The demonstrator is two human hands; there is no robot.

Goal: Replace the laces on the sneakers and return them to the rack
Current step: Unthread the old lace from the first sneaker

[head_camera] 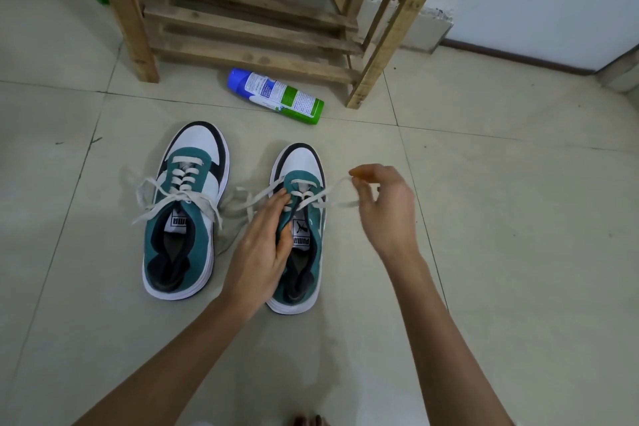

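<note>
Tiled floor (484,218) holds two teal-and-white sneakers (202,239), cream laces (185,160) untied.

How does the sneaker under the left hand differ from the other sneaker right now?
The held sneaker is gripped at its side by the left hand, and the right hand pinches its lace out sideways; the other sneaker is untouched, its lace ends lying slack. The other sneaker sits nearer the rack than the held sneaker. Both are green, white and black, upright, toes toward the rack.
</note>
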